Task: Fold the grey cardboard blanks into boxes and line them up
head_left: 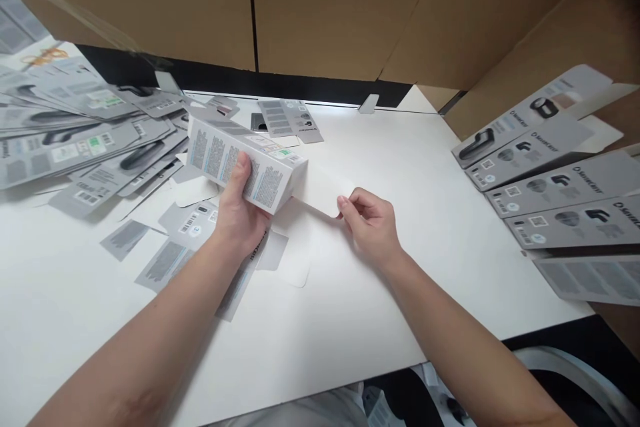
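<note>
Carton (245, 163) — grey, long and printed with blocks of small text — is held at centre left of the frame just above the white bench (425, 213), gripped by the left hand (240, 210). Its white end flap (323, 190) is pinched by the closed fingers (345, 205) of the right hand (373, 223). The flap is best creased squarely while the body is kept steady — flat cartons (75, 133) are piled at upper left.

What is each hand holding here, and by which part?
The left hand grips the grey carton around its middle. The right hand pinches the edge of the carton's open white end flap.
</note>
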`<state>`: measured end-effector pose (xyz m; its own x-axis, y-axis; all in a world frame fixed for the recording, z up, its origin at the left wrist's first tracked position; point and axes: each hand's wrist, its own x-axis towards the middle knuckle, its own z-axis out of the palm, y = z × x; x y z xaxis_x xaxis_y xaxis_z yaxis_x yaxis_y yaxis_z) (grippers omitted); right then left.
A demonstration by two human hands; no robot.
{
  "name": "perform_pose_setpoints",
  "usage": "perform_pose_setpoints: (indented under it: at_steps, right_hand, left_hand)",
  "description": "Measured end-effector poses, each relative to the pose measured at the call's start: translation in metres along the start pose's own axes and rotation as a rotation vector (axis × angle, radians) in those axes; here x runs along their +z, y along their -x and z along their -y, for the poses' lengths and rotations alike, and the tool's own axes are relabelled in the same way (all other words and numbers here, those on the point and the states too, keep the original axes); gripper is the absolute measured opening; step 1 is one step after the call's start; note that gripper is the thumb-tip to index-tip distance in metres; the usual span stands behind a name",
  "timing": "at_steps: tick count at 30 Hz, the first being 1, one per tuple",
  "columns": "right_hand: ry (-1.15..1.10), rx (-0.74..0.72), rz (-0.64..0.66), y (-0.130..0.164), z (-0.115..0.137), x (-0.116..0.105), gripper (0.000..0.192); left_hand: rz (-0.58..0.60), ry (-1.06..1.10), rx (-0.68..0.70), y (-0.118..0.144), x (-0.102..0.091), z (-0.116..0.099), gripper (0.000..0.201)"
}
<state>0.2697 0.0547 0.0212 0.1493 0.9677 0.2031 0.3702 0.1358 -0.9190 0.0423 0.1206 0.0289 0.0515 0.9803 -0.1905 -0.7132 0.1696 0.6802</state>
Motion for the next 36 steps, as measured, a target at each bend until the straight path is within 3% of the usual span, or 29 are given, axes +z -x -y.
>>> perform_pose_setpoints:
  at_steps: [6,15,21,28,33,36]
  right_hand:
    - [-0.156,0.02,0.23,0.0011,-0.0048,0.0004,0.067]
    - [-0.023,0.026,0.239,0.0068,-0.0075,0.0055,0.068]
    - [0.022,0.001,0.19,0.0086,-0.0015,0.0052,0.075]
    - [0.038,0.104,0.159,0.0064,-0.0004,0.0052,0.085]
    - [0.029,-0.026,0.154,0.0035,-0.0014,0.0017,0.076]
    - [0.037,-0.121,0.198,0.0009,-0.006,0.0003,0.058]
  left_hand:
    - [0.015,-0.009,-0.044,-0.0039,-0.0027,-0.0006,0.058]
    - [0.125,-0.147,-0.087,0.002,-0.0079,0.0056,0.071]
    - [0.091,-0.112,-0.075,-0.0004,-0.006,0.005,0.069]
    - [0.093,-0.018,-0.058,-0.0006,-0.0028,0.003,0.058]
    - [0.107,0.02,-0.056,-0.0013,-0.0025,-0.0003,0.056]
    - [0.057,0.004,-0.015,-0.0042,-0.0022,-0.0023,0.049]
